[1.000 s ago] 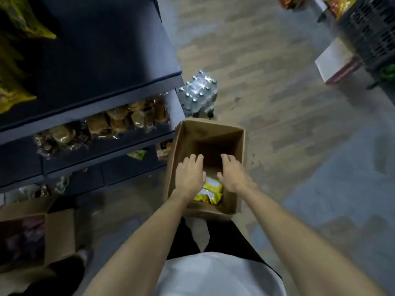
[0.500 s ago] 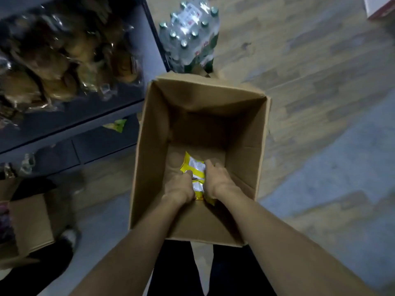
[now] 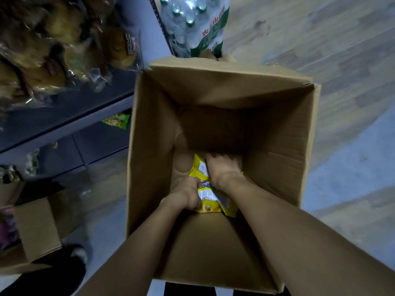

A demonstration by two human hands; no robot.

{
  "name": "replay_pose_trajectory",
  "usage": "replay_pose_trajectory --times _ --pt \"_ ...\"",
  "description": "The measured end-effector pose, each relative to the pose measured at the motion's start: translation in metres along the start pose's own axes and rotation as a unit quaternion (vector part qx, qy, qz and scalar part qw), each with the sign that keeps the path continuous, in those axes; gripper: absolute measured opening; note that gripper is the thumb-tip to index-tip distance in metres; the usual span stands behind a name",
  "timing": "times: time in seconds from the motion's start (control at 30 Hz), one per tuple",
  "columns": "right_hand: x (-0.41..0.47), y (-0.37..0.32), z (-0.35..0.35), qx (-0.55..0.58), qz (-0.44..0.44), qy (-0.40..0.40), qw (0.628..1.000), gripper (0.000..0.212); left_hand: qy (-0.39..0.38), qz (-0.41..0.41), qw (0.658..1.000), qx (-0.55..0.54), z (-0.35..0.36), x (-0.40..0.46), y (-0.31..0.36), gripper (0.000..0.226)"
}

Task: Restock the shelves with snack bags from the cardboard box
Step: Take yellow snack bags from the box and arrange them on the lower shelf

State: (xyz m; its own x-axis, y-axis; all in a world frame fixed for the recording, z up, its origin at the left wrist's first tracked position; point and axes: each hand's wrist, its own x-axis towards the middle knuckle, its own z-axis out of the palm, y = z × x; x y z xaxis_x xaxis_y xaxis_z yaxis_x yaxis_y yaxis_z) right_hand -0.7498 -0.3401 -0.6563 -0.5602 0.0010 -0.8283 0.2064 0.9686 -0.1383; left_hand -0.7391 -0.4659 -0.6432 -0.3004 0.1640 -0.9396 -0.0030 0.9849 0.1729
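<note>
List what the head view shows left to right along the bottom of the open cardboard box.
Left hand gripping the yellow snack bags → right hand on the bags → bare right wall of the cardboard box.

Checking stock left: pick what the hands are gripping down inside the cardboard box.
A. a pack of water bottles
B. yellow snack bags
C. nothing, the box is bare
B: the left hand and right hand both grip yellow snack bags at the bottom of the cardboard box.
</note>
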Motion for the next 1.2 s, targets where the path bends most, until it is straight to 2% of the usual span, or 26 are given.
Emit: replay_pose_trajectory --times 0.13,0.27,0.37,0.47,0.5,0.57,0.63,0.7,0.8,0.93,1.0,1.1,1.2 --pt "-0.003 -0.003 -0.023 -0.003 0.027 0.048 0.998 0.064 -0.009 -0.036 0.999 -0.016 -0.031 -0.013 0.008 0.068" --pt "-0.010 0.002 -0.059 0.072 0.024 0.158 0.984 0.053 0.059 -0.073 0.995 0.045 -0.061 -0.022 0.025 0.081" --pt "-0.017 0.004 -0.074 0.181 -0.013 0.285 0.941 0.055 0.099 -0.085 0.989 0.064 -0.070 -0.018 0.032 0.077" --pt "-0.028 0.010 -0.073 0.326 -0.039 0.331 0.885 0.062 0.122 -0.076 0.986 0.085 -0.071 -0.014 0.037 0.060" --pt "-0.033 0.013 -0.070 0.326 -0.032 0.319 0.889 0.063 0.145 -0.063 0.983 0.089 -0.070 -0.014 0.039 0.054" --pt "-0.045 0.021 -0.061 0.267 -0.001 0.254 0.930 0.062 0.207 -0.031 0.976 0.063 -0.066 -0.013 0.038 0.038" --pt "-0.055 0.027 -0.051 0.217 0.045 0.187 0.957 0.049 0.260 -0.014 0.965 -0.009 -0.060 -0.011 0.034 0.028" --pt "-0.065 0.030 -0.047 0.213 0.089 0.143 0.962 0.037 0.274 -0.010 0.960 -0.065 -0.053 -0.012 0.033 0.026" --pt "-0.070 0.028 -0.052 0.193 0.124 0.070 0.971 0.041 0.244 -0.045 0.961 -0.122 -0.041 -0.015 0.034 0.033" --pt "-0.063 0.026 -0.058 0.116 0.039 0.072 0.990 0.061 0.156 -0.118 0.958 -0.212 -0.023 -0.022 0.039 0.071" --pt "-0.053 0.027 -0.060 0.078 -0.022 0.082 0.993 0.069 0.165 -0.142 0.936 -0.276 -0.015 -0.023 0.046 0.081" --pt "-0.032 0.024 -0.064 0.045 -0.118 0.057 0.990 0.074 0.229 -0.148 0.890 -0.365 -0.005 -0.018 0.054 0.079" --pt "-0.011 0.022 -0.063 -0.009 -0.186 0.018 0.982 0.072 0.277 -0.123 0.878 -0.372 -0.002 -0.006 0.051 0.066"
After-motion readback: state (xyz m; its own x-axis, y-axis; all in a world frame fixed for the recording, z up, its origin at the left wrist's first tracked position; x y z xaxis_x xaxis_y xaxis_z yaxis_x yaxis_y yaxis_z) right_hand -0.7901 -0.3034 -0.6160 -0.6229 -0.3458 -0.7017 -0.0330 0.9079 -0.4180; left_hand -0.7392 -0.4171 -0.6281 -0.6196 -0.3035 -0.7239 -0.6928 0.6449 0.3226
